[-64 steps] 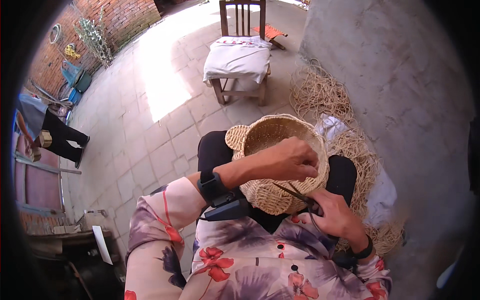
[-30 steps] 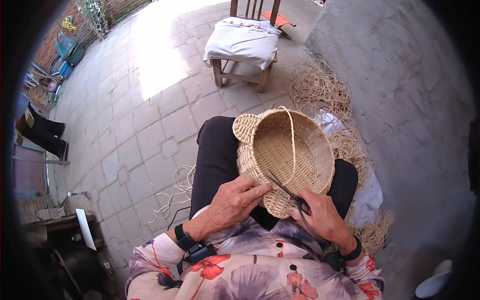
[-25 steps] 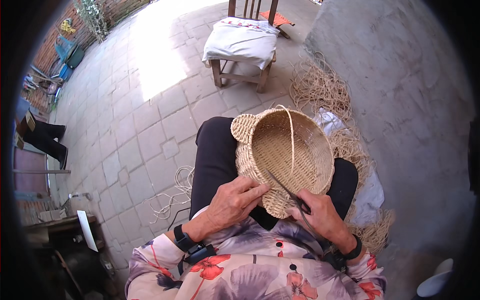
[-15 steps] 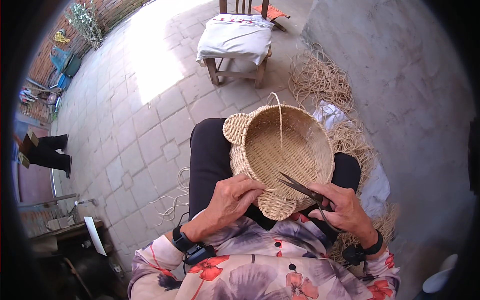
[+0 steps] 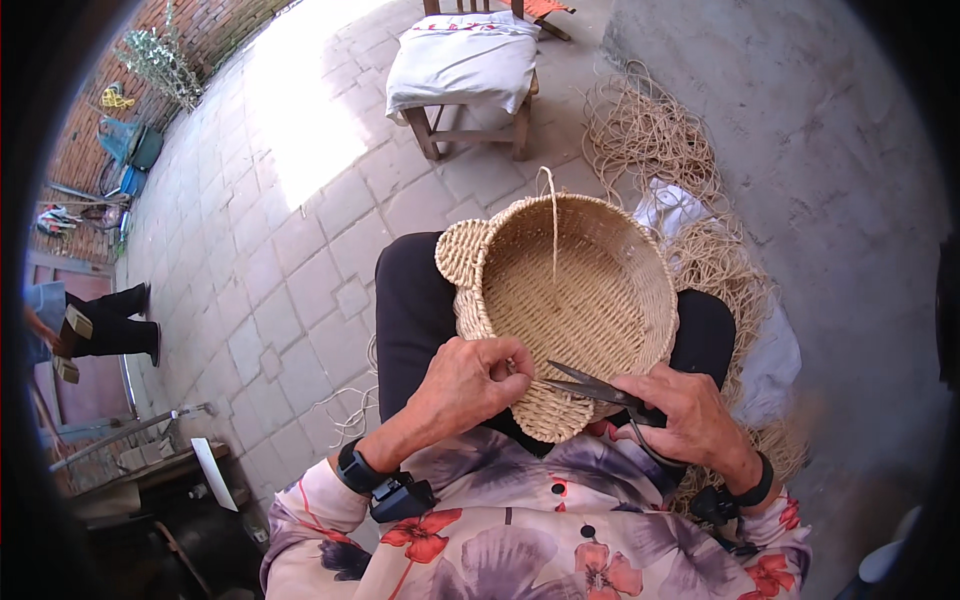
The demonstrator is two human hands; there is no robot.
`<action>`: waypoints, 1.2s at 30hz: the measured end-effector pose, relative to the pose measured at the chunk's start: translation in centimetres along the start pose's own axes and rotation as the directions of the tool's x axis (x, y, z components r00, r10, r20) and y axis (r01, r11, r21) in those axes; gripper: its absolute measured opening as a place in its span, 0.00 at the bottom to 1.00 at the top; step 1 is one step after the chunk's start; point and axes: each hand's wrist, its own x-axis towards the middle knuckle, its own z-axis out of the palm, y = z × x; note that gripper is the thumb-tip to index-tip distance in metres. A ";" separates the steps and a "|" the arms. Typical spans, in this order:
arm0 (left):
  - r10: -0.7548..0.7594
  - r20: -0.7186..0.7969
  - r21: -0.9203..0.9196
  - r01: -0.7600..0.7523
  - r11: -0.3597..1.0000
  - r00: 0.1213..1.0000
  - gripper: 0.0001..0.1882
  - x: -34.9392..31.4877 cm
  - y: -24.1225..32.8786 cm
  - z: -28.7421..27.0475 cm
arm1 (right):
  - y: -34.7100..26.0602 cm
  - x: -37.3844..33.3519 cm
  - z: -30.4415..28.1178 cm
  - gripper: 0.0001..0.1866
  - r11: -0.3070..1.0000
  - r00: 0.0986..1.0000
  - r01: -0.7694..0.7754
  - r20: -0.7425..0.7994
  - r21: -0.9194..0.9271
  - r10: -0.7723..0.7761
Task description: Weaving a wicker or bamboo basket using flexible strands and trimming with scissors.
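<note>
A round basket [image 5: 652,280] woven from pale straw-coloured cord rests tilted on my lap, its opening facing me. One rounded woven ear [image 5: 462,252] juts from its left side and a second ear [image 5: 550,414] from the near side. A loose cord end [image 5: 554,225] arches from the far rim into the basket. My left hand [image 5: 468,388] is closed in a pinch on a short cord strand at the near-left rim, mostly hidden by the fingers. My right hand [image 5: 688,415] grips dark scissors [image 5: 598,388], blades slightly parted, their tips beside the left fingertips.
Heaps of loose cord [image 5: 655,140] lie on the floor to the right, with white cloth [image 5: 765,370] among them. Ahead stands a wooden chair [image 5: 465,75] with a cloth-covered seat. At far left, a person [image 5: 100,320] in dark trousers holds wooden blocks.
The scissors have moved left and slightly down, bringing their tips to my left fingertips. My left hand has turned and curled more. The person at left shows more fully.
</note>
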 end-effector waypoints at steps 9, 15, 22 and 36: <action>-0.037 -0.019 -0.027 0.037 0.999 0.999 0.04 -0.1 -0.1 0.4 | -0.2 -0.1 -0.1 0.26 0.999 0.999 -0.003 0.043 -0.053 0.006; -0.049 -0.019 -0.037 0.048 0.998 0.999 0.05 -0.2 -0.4 0.5 | -0.1 0.0 0.0 0.27 0.997 0.999 0.003 0.046 -0.075 0.000; -0.046 -0.023 -0.049 0.045 0.998 0.999 0.05 -0.2 -0.4 0.5 | -0.3 0.2 -0.4 0.27 0.988 0.999 0.026 0.042 -0.155 -0.020; -0.066 -0.035 -0.047 0.065 0.997 0.997 0.07 -0.3 -0.3 0.6 | -0.4 0.0 -0.6 0.28 0.989 0.997 0.022 0.075 -0.145 -0.011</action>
